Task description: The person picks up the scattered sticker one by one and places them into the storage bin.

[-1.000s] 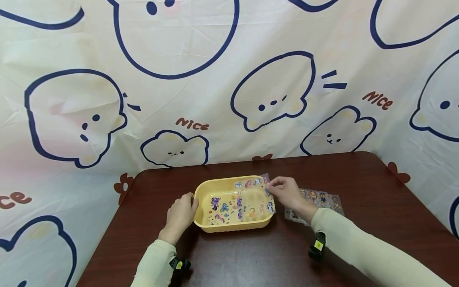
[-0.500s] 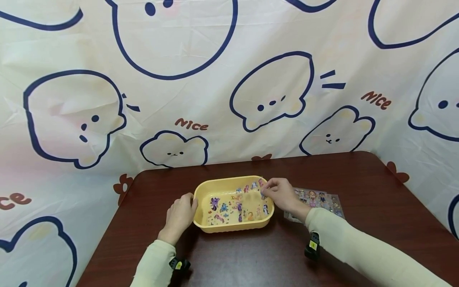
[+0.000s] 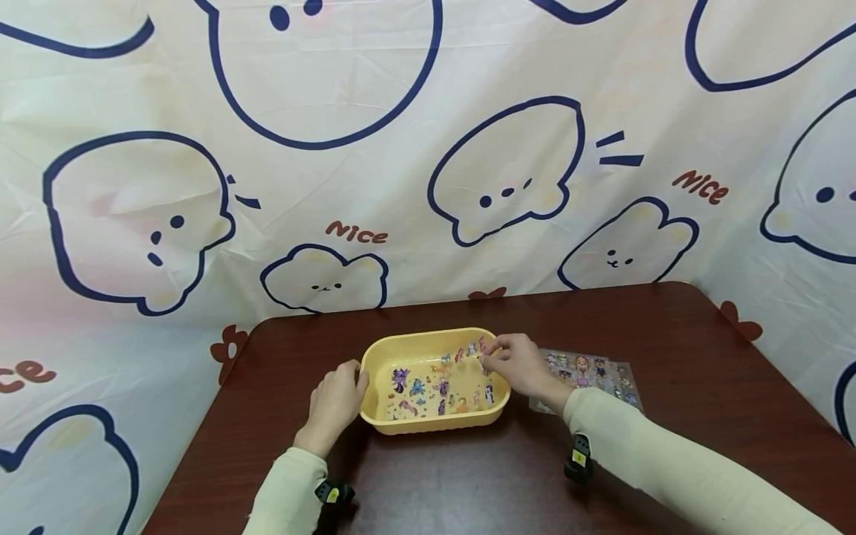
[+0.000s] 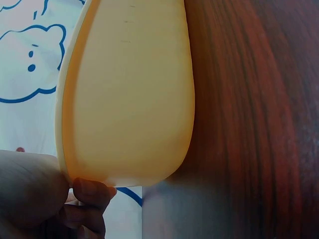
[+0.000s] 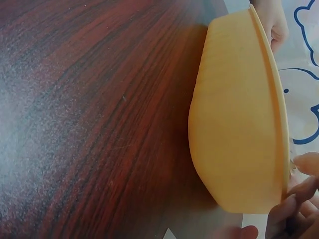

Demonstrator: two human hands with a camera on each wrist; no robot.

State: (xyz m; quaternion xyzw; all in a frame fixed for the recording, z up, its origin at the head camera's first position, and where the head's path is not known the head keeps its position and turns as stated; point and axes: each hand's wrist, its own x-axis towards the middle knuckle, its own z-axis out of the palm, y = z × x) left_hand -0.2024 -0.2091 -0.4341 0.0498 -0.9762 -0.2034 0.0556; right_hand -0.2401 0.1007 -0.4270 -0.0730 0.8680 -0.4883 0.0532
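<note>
A yellow basin (image 3: 428,426) stands on the table, its outer wall filling much of both wrist views. The left hand (image 3: 336,399) grips its left rim; in the left wrist view the fingers (image 4: 89,194) curl at the rim. Over the basin's right end, the right hand (image 3: 524,365) pinches a clear sticker sheet (image 3: 461,379) with small colourful pony figures. That sheet lies inside the basin, over another printed layer on the left (image 3: 404,383); whether they are separate sheets is hard to tell. In the right wrist view the right hand (image 5: 299,199) is at the rim.
More clear sticker sheets (image 3: 602,375) lie on the dark brown table (image 3: 428,475), right of the basin and partly behind the right forearm. A pale cloth (image 3: 401,178) with blue-outlined cartoon figures hangs behind the table and at both sides.
The right hand has moved left, and the pinched sheet has shifted left and down so that it no longer sticks out past the right rim. The left hand has stayed on the rim.
</note>
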